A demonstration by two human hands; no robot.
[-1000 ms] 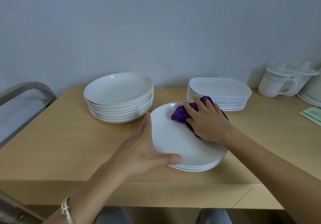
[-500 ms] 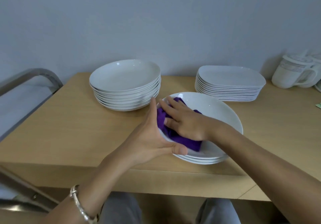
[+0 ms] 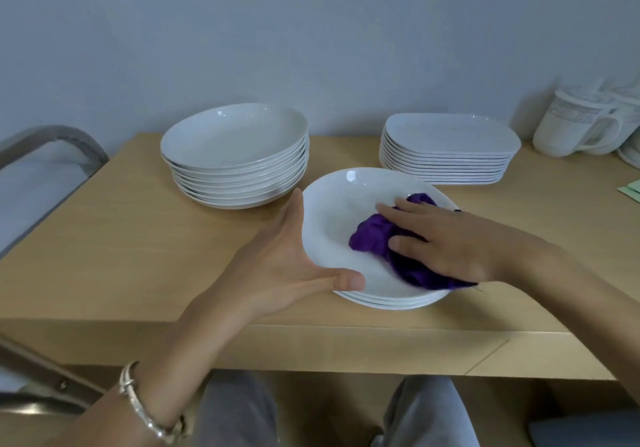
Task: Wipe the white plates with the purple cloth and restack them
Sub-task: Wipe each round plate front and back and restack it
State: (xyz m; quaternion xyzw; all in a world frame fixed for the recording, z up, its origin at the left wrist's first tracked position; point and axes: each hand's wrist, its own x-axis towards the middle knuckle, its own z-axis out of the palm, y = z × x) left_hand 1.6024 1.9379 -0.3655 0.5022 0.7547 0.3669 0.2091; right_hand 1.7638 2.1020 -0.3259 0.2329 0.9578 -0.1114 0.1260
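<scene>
Fingers [image 3: 412, 209] of the right hand [image 3: 460, 238] lie straight and slightly spread, pressing flat on the cloth [image 3: 372, 238] without curling round it. The cloth is deep purple, bunched into soft folds under the palm, and pokes out past the fingertips and below the wrist. It lies inside the top plate [image 3: 332, 211], a round, glossy white plate with a shallow bowl and a glint of light on its far rim. This plate sits on a short stack [image 3: 388, 302] of like plates at the near edge of the surface [image 3: 121, 238].

The left hand [image 3: 277, 263] is wide open too: its fingers run straight up along the plate's left rim, and the thumb [image 3: 346, 280] rests on the near rim, so the edge sits in the fork between them. A silver bracelet [image 3: 138, 401] circles that wrist.

Beyond the left fingers stands a taller pile of round plates [image 3: 235, 155]. Beyond the right fingers stands a pile of oblong plates [image 3: 446, 155], with mugs [image 3: 571, 127] to its right.
</scene>
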